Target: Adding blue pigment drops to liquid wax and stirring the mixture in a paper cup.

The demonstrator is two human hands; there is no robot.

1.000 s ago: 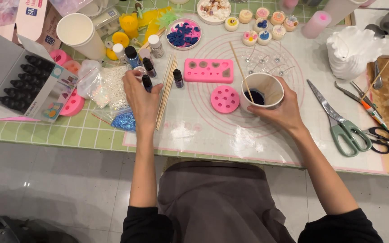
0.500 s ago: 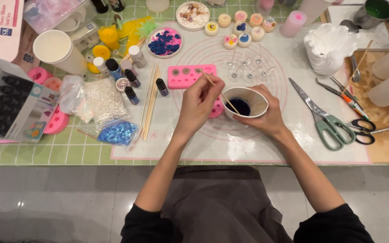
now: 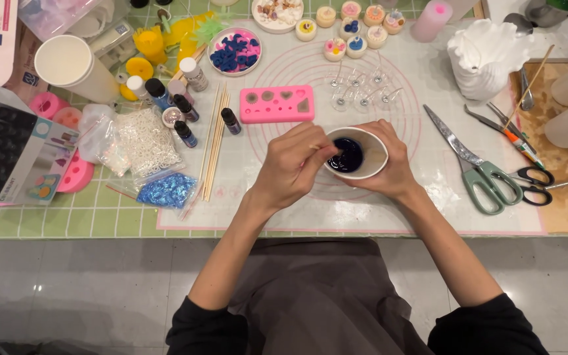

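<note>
The right hand (image 3: pixel 389 167) wraps the white cup (image 3: pixel 357 152) upright on the counter (image 3: pixel 297 210). The left hand (image 3: pixel 292 164), just beside its rim, pinches a thin stick (image 3: pixel 329 150) slanting rightward into the dark blue liquid (image 3: pixel 346 155).

We see green-handled scissors (image 3: pixel 488 177) right of the mat (image 3: pixel 363 210). A pink mould (image 3: pixel 276 103) lies near wooden sticks (image 3: pixel 213 141) and blue glitter (image 3: pixel 165 190).

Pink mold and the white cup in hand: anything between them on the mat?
Nothing: in the head view the stretch of mat between pink mold and white cup is bare.
</note>
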